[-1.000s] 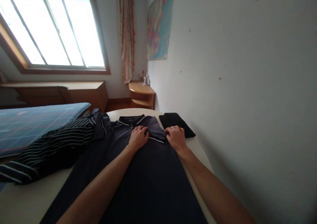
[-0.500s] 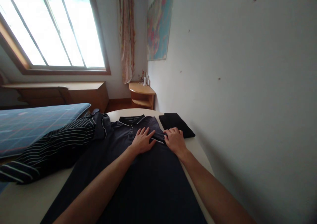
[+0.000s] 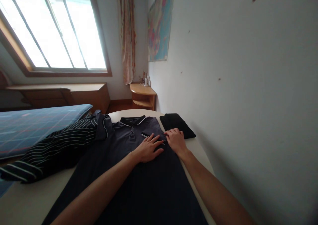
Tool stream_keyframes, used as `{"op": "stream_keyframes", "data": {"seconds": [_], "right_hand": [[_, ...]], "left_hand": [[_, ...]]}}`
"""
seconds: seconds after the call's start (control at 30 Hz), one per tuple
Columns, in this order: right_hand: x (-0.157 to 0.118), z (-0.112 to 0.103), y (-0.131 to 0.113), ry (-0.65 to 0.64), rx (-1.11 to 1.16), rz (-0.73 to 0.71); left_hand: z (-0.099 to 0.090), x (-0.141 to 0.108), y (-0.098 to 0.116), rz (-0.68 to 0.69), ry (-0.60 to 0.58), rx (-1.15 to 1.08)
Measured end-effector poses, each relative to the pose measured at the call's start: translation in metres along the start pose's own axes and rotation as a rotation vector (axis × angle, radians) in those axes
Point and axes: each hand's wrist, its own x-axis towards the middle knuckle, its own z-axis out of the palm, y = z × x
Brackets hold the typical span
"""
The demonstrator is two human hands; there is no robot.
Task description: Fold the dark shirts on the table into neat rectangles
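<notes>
A dark polo shirt (image 3: 149,185) with white-edged collar lies spread on a pale table (image 3: 124,112), collar pointing away. My left hand (image 3: 149,148) rests flat on its chest with fingers spread, just below the white trim of the folded-in sleeve. At the shirt's right edge, my right hand (image 3: 176,140) has its fingers curled down on the sleeve fold; the fingertips are partly hidden. Just beyond that hand is a folded black cloth (image 3: 177,124).
Black-and-white striped clothing (image 3: 62,140) lies at the left, beside a blue plaid mattress (image 3: 44,122). A white wall (image 3: 236,102) runs close along the right. A wooden corner shelf (image 3: 142,89) and a desk (image 3: 86,86) stand farther back.
My left hand has slid slightly right and toward me, revealing more of the white sleeve trim above its fingers. My right hand has stayed nearly in place.
</notes>
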Motion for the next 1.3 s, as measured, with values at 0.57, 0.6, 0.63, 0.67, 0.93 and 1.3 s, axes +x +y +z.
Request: {"op": "stream_keyframes", "data": {"seconds": [0.57, 0.6, 0.63, 0.67, 0.93, 1.3], "right_hand": [[-0.001, -0.006, 0.000, -0.068, 0.011, -0.029], [-0.001, -0.006, 0.000, -0.070, 0.010, -0.030], [-0.001, -0.006, -0.001, -0.071, 0.009, -0.030], [-0.001, -0.006, -0.001, -0.072, 0.009, -0.029], [0.002, -0.003, -0.001, -0.101, 0.005, -0.010], [0.001, 0.000, -0.001, -0.098, 0.008, -0.008]], "left_hand": [[-0.035, 0.051, -0.151, -0.482, 0.162, 0.142], [-0.033, 0.053, -0.155, -0.479, 0.140, 0.136], [-0.030, 0.054, -0.157, -0.486, 0.125, 0.132], [-0.028, 0.056, -0.159, -0.500, 0.117, 0.130], [-0.027, 0.063, -0.159, -0.554, 0.172, 0.164], [-0.022, 0.060, -0.137, -0.479, 0.136, 0.202]]}}
